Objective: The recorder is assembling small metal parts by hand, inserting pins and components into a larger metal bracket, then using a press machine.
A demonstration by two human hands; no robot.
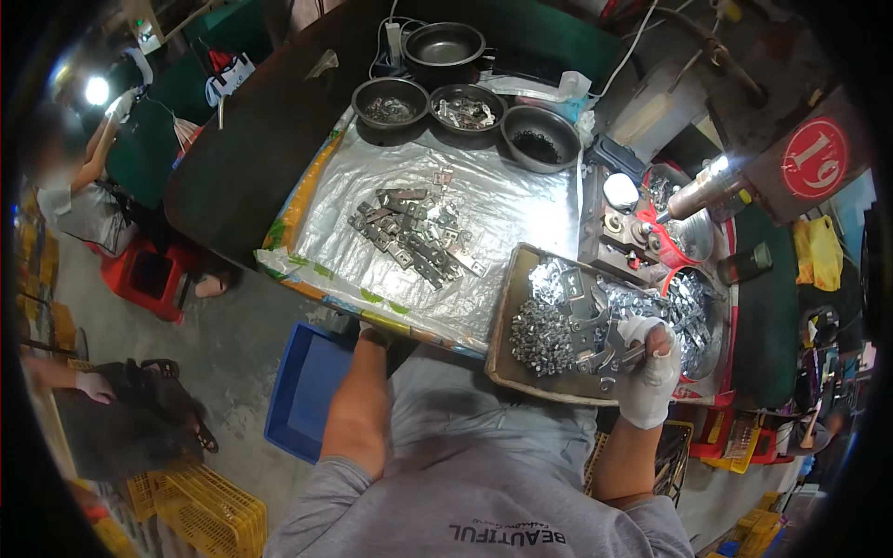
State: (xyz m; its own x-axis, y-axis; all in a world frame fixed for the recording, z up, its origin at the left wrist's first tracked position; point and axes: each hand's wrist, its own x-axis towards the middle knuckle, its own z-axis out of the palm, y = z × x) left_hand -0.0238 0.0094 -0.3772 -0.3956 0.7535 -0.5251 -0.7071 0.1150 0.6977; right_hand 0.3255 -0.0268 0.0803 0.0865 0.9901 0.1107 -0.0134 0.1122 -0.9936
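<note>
My right hand (648,372), in a white glove with the thumb tip bare, is closed over the right side of a shallow tray (500,358). Its thumb and fingers pinch a flat metal part (605,357), partly hidden by the glove. In the same tray lie a heap of small shiny metal pieces (539,337) and larger flat brackets (581,296). Lower down, my left hand (372,329) is at the table's front edge, mostly covered by it, so its fingers do not show. A pile of flat metal strips (414,232) rests on the silver sheet (326,219).
Dark bowls, one of small black parts (535,146), line the back. At right stand a press machine (698,191) and a red-rimmed bowl of metal parts (690,316). A blue bin (312,391) sits left of my legs. Other people (79,191) sit at left.
</note>
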